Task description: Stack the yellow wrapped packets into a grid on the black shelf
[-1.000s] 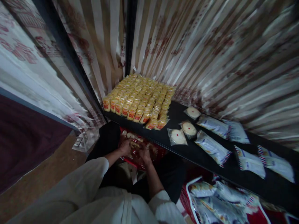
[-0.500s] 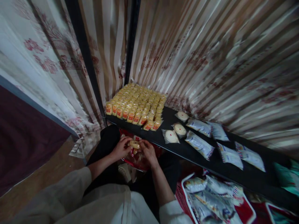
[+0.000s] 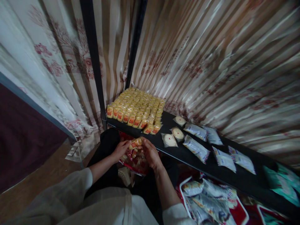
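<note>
A small yellow wrapped cake (image 3: 136, 143) with a red-orange label is held between my two hands above a red basket (image 3: 138, 170). My left hand (image 3: 121, 150) is closed on its left end, fingertips pinching the wrapper. Closed round the right end is my right hand (image 3: 151, 153), its thumb partly hidden. Below the hands, a few more wrapped pieces lie in the basket, too dim to make out well. Just ahead, rows of the same kind of wrapped cakes (image 3: 137, 107) stand packed together on a black shelf (image 3: 185, 156).
Round white packets (image 3: 170, 140) and white-blue bags (image 3: 197, 148) lie along the shelf. Green packets (image 3: 281, 181) are at its right end. A red basket of silvery bags (image 3: 208, 200) stands below. A dark post (image 3: 93, 56) and curtains (image 3: 192, 56) border the shelf.
The wrapped cake has turned in my hands, so its red-orange label now shows. Both hands rose slightly with it. The head view has shifted a little.
</note>
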A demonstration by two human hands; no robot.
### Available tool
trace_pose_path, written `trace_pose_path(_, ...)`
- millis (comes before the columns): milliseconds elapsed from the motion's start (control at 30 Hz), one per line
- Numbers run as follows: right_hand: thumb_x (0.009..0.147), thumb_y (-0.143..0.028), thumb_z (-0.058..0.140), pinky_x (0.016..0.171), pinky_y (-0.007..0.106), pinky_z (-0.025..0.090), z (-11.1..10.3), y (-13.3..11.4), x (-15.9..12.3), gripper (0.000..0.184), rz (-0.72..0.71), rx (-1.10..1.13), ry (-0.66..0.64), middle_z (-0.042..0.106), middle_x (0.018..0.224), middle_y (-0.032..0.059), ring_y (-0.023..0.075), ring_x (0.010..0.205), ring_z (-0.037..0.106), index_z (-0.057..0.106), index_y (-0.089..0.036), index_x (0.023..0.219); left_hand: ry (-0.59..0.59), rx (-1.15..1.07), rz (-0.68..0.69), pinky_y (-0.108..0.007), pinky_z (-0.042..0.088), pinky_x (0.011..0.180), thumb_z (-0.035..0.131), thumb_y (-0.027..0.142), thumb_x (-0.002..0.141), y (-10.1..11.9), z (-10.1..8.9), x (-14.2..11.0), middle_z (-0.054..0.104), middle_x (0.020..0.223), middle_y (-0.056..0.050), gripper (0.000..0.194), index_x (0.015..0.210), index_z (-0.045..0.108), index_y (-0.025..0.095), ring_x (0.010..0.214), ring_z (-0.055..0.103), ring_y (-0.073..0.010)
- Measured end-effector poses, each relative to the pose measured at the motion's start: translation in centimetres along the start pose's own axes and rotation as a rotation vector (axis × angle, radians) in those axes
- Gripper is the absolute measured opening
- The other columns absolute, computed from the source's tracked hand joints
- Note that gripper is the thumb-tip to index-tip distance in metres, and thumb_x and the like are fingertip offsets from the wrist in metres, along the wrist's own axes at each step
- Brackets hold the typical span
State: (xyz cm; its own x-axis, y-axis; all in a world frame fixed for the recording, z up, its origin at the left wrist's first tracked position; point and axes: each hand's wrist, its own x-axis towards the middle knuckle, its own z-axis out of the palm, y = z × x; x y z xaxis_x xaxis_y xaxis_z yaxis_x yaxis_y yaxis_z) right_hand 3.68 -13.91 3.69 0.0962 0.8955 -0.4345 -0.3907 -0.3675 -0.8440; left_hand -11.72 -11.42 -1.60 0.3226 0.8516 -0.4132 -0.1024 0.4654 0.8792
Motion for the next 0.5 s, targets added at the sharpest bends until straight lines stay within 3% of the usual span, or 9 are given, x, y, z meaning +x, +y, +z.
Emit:
trace_pose_path(133, 0.060, -0.038, 0.077, 0.050, 0.019, 0.040, 0.4, 0.2, 0.1, 0.054, -0.032, -0.041, -0.012, 0.066, 0.076, -0.0020, 0.0089, 0.058, 0.056, 0.059, -0.022, 0.108, 0.019, -0.059, -0.006, -0.020, 0.041, 0.044, 0.058, 0.063, 0.069, 0.7, 0.4, -0.3, 0.061, 0.062, 0.001, 0.052, 0.084, 0.060, 0.013, 0.048, 0.055, -0.0102)
trace_pose_path(267, 0.061, -0.044, 0.073, 0.054, 0.023, 0.045, 0.8, 0.7, 0.5, 0.052, -0.096, -0.120, 0.018, 0.066, 0.078, 0.0004, 0.0116, 0.059, 0.057, 0.058, -0.021, 0.106, 0.007, 0.010, 0.018, -0.021, 0.042, 0.047, 0.049, 0.062, 0.077, 0.6, 0.2, 0.0, 0.063, 0.066, -0.001, 0.052, 0.089, 0.062, 0.013, 0.052, 0.057, -0.0117)
trace_pose_path(500, 0.062, -0.043, 0.071, 0.070, 0.028, 0.049, 1.3, 0.9, 1.7, 0.040, -0.252, -0.257, 0.112, 0.066, 0.084, 0.0023, 0.0159, 0.074, 0.061, 0.057, -0.020, 0.091, 0.102, 0.490, 0.377, -0.026, 0.046, 0.075, 0.055, 0.030, 0.078, 0.4, -1.2, 1.4, 0.065, 0.089, -0.005, 0.026, 0.096, 0.066, 0.016, 0.081, 0.060, -0.0159)
